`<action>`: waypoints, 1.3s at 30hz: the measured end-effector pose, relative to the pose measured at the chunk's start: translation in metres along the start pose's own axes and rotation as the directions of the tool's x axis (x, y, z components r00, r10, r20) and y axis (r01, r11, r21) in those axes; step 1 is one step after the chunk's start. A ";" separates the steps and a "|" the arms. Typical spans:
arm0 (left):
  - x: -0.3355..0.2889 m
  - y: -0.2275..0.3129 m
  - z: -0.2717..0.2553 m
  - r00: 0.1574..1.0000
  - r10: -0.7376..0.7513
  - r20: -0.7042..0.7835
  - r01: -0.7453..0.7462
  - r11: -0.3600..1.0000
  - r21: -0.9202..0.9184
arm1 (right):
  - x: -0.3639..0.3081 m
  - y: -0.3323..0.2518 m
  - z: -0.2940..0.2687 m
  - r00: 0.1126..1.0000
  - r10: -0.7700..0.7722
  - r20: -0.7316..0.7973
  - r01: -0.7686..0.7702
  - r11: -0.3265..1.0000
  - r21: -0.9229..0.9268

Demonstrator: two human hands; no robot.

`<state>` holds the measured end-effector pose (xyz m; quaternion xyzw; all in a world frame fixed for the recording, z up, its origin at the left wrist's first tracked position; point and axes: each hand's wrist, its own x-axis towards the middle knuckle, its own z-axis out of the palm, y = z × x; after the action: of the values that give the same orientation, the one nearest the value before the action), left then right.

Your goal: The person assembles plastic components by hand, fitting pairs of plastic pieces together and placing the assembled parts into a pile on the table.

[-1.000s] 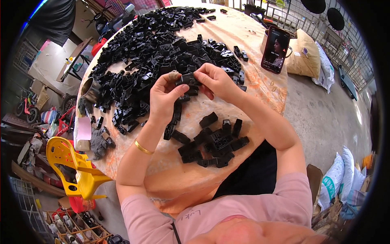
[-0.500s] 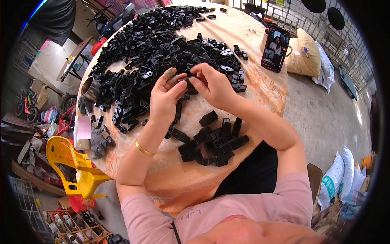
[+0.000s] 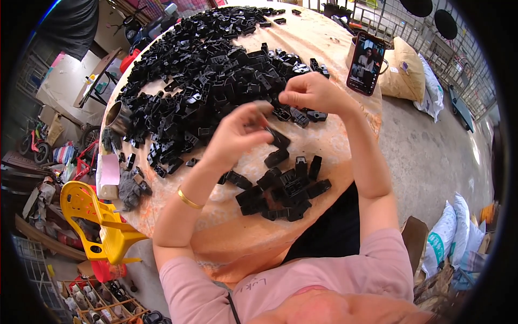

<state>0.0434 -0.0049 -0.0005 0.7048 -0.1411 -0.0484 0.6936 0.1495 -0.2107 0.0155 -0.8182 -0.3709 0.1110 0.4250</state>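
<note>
A large heap of small black plastic parts [image 3: 216,81] covers much of the round table. My left hand [image 3: 243,129] is over the heap's near edge, smeared by motion, thumb and fingers apart. Just off its thumb tip is a single black plastic part [image 3: 279,139], above a smaller group of like parts [image 3: 286,186] near the table's front edge. At the heap's right side, my right hand [image 3: 315,93] is closed, its fingers curled down at the parts. Whatever its fingertips hold is hidden.
The table has a patterned orange cloth [image 3: 345,146]. A phone [image 3: 367,63] leans on a cup at the right. To the left are a metal cup [image 3: 117,117], a pink paper [image 3: 110,169] and a grey cloth [image 3: 131,190]. A yellow chair [image 3: 110,237] stands beside the table.
My hands were together over the heap and have parted. The right moved right to the heap's edge; the left swung nearer the small group, where a black part now shows by its thumb.
</note>
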 end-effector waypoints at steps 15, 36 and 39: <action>0.017 -0.023 0.010 0.946 0.260 0.192 -0.270 0.309 0.912 | 0.008 0.024 0.019 0.970 -0.110 0.219 0.166 0.951 -0.259; 0.015 -0.007 -0.010 0.968 0.067 -0.242 -0.101 0.986 -0.130 | 0.013 -0.003 0.055 0.948 -0.027 -0.318 0.172 0.882 0.438; 0.014 -0.005 -0.013 0.962 0.001 -0.274 -0.024 0.997 -0.079 | 0.013 -0.004 0.054 0.962 -0.016 -0.274 0.143 0.882 0.449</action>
<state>0.0606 0.0040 -0.0030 0.6747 -0.0464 0.0481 0.7350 0.1295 -0.1674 -0.0124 -0.6840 -0.3075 0.0697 0.6578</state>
